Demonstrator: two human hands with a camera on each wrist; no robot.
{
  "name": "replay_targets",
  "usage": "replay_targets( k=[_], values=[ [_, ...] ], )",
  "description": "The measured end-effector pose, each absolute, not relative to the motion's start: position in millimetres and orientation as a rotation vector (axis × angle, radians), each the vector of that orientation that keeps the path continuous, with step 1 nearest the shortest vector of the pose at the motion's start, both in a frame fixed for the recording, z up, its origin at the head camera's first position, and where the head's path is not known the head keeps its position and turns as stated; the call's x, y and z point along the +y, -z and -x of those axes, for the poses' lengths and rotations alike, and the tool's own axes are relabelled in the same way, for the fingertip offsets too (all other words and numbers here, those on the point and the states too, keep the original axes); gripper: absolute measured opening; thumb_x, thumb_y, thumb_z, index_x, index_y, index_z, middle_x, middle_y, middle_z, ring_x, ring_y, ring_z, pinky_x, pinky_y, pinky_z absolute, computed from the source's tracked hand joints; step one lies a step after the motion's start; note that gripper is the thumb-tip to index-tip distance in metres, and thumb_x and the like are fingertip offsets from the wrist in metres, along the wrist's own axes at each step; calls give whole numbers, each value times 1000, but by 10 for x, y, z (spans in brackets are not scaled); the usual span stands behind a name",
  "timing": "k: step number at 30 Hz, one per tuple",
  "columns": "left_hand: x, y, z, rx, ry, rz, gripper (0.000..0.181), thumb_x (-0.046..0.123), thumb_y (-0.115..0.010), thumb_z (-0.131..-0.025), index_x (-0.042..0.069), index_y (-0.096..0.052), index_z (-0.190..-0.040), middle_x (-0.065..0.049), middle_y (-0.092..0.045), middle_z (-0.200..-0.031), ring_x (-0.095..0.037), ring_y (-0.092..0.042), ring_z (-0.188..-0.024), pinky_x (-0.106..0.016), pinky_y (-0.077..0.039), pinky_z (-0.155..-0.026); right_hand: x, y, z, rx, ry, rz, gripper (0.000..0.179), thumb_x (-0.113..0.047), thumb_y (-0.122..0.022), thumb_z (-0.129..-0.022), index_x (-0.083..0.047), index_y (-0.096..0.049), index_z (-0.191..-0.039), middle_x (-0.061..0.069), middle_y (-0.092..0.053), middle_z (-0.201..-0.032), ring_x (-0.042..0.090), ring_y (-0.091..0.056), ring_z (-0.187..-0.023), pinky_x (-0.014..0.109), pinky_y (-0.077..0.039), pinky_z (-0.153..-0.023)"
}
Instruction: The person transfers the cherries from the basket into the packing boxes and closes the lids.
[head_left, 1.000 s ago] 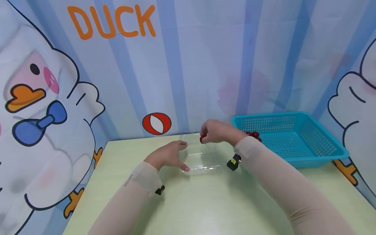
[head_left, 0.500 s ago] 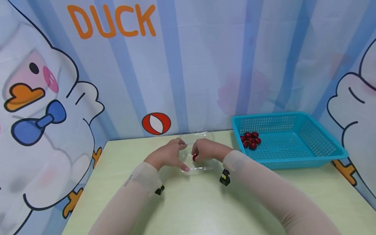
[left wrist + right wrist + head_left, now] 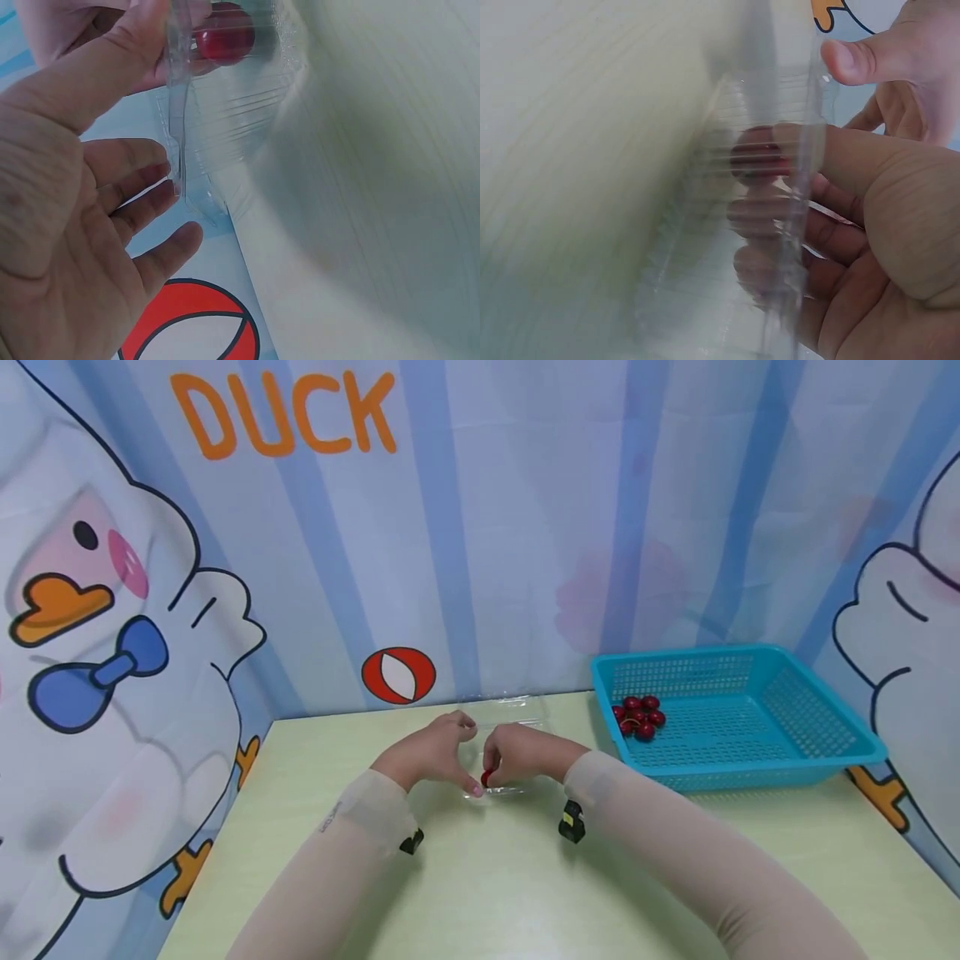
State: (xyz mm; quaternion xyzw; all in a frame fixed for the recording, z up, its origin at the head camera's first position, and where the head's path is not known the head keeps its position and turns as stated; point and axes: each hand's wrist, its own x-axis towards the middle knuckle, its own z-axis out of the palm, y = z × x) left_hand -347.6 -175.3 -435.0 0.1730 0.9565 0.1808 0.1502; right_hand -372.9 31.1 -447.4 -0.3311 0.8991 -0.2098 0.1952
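Observation:
A clear plastic box sits on the table, with its lid raised at the back. My right hand reaches inside and pinches a cherry between thumb and fingers, low in the near left corner. Through the clear wall, the right wrist view shows the cherry at the fingertips. At the box's left side my left hand rests against the rim, thumb near the front corner and fingers loosely spread toward the back. The left wrist view shows the cherry close to the box floor.
A blue perforated basket stands to the right on the pale table, with several cherries at its left end. Behind the table hangs a printed curtain with ducks and a red ball.
My right hand has come down from above the back of the box and moved left and nearer with the cherry, uncovering the cherries in the basket. The left hand has stayed put.

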Motion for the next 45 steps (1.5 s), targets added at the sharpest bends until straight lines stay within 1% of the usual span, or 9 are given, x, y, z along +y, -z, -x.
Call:
replay_targets(
  k=[7,15,19,29,32,35,38,40,45],
  values=[
    [-1730,4328,3493,2737,-464,-505,105,41,-104,-83,4,-55,-167,-11,-43,-180,-35,-40,-167,-58,-45,-134,407,4270,3755,2549,513,952,8,-23,-83,-105,-16,-85,-105,-3,-82,-105,13,-73,-95,38,-66,-94],
    [-1722,4289,3509,2733,-417,-461,111,42,-104,-82,21,-47,-175,-7,-41,-183,-35,-35,-171,-62,-39,-137,781,3833,3882,2630,490,930,20,-27,-77,-110,-11,-84,-118,4,-83,-117,19,-75,-107,42,-67,-101],
    [-1715,4291,3511,2731,-412,-462,110,42,-105,-82,20,-48,-175,-6,-43,-182,-35,-36,-170,-63,-41,-136,1073,3637,4027,2672,527,870,23,-26,-73,-112,-7,-82,-122,9,-82,-120,24,-76,-109,46,-66,-99],
    [-1679,4255,3476,2735,-410,-456,107,38,-105,-83,19,-50,-173,-6,-44,-181,-35,-38,-169,-63,-43,-135,1761,3403,4341,2779,493,587,36,-29,-67,-114,-1,-78,-134,28,-67,-155,42,-72,-129,59,-63,-106],
    [-1669,4242,3475,2738,-407,-455,106,36,-104,-84,18,-50,-173,-6,-43,-181,-34,-38,-169,-61,-42,-135,1959,3468,4439,2809,501,550,36,-28,-68,-114,0,-80,-131,29,-71,-148,43,-72,-127,59,-64,-102],
    [-1662,4241,3473,2728,-411,-445,106,36,-104,-84,19,-50,-173,-6,-43,-181,-35,-38,-169,-63,-43,-134,2135,3584,4529,2795,545,510,30,-28,-69,-113,-2,-83,-103,18,-79,-103,33,-72,-92,47,-64,-83],
    [-1655,4247,3474,2725,-407,-440,106,37,-104,-84,20,-50,-173,-6,-42,-181,-35,-38,-169,-65,-44,-133,2292,3701,4604,2732,624,447,46,-26,-68,-113,-14,-64,-69,-1,-52,-64,18,-46,-60,38,-49,-62],
    [-1651,4251,3476,2730,-400,-445,106,37,-104,-84,21,-50,-173,-6,-43,-181,-35,-38,-168,-65,-44,-133,2377,3763,4645,2690,641,400,52,-26,-66,-114,-20,-49,-65,-6,-36,-60,14,-34,-57,36,-44,-59],
    [-1645,4250,3480,2734,-391,-455,106,37,-104,-84,20,-50,-173,-6,-43,-181,-35,-38,-169,-64,-44,-133,2511,3888,4695,2682,575,334,42,-25,-64,-114,-17,-57,-73,-6,-46,-67,18,-53,-67,38,-54,-65]
  ],
)
